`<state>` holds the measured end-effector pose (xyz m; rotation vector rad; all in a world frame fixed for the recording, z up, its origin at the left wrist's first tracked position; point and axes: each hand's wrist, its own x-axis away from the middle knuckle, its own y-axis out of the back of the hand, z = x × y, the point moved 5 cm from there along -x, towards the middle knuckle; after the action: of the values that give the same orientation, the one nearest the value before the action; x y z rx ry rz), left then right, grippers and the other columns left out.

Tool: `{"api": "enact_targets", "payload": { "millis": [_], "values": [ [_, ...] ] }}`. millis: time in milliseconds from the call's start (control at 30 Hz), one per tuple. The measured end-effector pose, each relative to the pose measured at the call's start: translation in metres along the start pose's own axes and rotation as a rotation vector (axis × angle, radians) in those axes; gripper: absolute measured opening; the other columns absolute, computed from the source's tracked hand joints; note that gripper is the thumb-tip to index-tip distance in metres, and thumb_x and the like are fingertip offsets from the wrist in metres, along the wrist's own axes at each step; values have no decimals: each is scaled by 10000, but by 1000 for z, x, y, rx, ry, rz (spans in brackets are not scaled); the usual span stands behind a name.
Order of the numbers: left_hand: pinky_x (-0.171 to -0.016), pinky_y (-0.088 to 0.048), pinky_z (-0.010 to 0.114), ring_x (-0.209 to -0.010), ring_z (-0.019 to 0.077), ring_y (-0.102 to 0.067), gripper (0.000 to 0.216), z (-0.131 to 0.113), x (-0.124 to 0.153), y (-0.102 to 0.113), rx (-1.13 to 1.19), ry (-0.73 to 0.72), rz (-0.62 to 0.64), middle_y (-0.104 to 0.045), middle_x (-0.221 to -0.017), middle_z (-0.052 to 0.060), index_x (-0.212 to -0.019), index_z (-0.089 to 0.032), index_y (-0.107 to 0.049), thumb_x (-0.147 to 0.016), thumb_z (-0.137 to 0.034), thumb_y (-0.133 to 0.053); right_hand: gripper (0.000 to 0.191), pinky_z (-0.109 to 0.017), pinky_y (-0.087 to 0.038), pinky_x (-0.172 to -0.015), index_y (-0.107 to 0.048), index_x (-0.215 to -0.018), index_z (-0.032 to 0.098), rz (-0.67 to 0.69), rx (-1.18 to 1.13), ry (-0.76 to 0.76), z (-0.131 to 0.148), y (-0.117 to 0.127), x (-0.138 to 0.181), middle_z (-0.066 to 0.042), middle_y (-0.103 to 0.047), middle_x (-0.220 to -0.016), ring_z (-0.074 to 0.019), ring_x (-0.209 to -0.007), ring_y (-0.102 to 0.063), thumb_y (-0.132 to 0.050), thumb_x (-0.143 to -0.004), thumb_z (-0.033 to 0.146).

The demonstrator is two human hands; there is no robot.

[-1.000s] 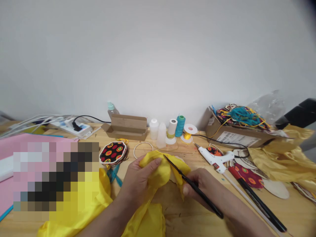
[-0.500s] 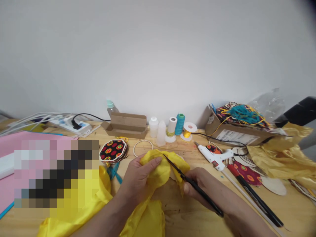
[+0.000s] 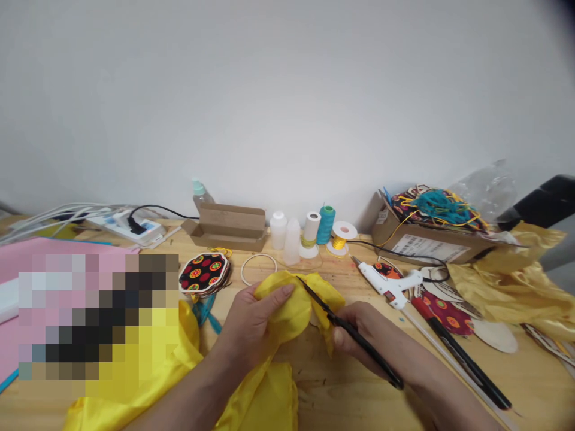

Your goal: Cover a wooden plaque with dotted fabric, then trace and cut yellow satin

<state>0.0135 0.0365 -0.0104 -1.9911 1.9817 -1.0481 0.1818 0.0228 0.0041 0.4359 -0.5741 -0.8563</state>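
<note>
My left hand (image 3: 251, 326) is closed on a bunched piece of bright yellow fabric (image 3: 287, 305) in the middle of the wooden table (image 3: 341, 395). My right hand (image 3: 368, 341) grips black scissors (image 3: 345, 332), whose blades point up-left into the cloth just right of my left thumb. More of the same yellow cloth (image 3: 260, 401) trails down toward me and off to the left. A pale disc peeks out beneath the cloth, mostly hidden.
A white glue gun (image 3: 390, 286), a long black tool (image 3: 462, 359), patterned discs (image 3: 204, 273), a wooden ring (image 3: 258, 269), small bottles and thread spools (image 3: 326, 224), two cardboard boxes (image 3: 426, 239), gold cloth (image 3: 516, 293), a power strip (image 3: 130, 227) and pink sheets (image 3: 27, 263) surround me.
Both hands hold nearly the same pose. The view has drifted slightly, and the scissors have shifted a little along the cloth edge.
</note>
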Motion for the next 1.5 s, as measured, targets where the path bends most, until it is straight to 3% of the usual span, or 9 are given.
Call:
{"api": "enact_targets", "payload": {
  "millis": [333, 733, 1000, 1500],
  "values": [
    [-533, -537, 243, -539, 155, -652, 212, 0, 1, 0, -3, 15, -12, -713, -639, 48, -772, -105, -709, -624, -223, -804, 460, -231, -200, -453, -414, -659, 179, -28, 79, 9, 4, 1, 3, 37, -331, -596, -91, -547, -283, -425, -843, 600],
    [-495, -511, 212, -529, 142, -653, 200, 3, 3, 1, -5, 31, 14, -720, -634, 36, -741, -110, -707, -610, -215, -817, 536, -238, -200, -441, -391, -624, 186, -23, 57, 18, 6, 2, 2, 34, -321, -587, -95, -538, -270, -402, -811, 688],
    [-471, -490, 205, -497, 133, -634, 184, 2, 3, 0, -7, 31, 1, -706, -601, 34, -727, -108, -706, -616, -211, -811, 571, -241, -153, -415, -353, -578, 195, 1, -22, -2, 5, 1, 1, 35, -285, -557, -92, -517, -239, -453, -757, 727],
    [-473, -478, 206, -502, 131, -628, 153, 4, 2, 1, -37, 32, 26, -696, -599, 24, -725, -121, -705, -654, -225, -792, 509, -237, -154, -416, -369, -547, 195, -12, -64, -80, 3, 2, -2, 33, -288, -541, -93, -514, -240, -550, -750, 625]
  ]
}}
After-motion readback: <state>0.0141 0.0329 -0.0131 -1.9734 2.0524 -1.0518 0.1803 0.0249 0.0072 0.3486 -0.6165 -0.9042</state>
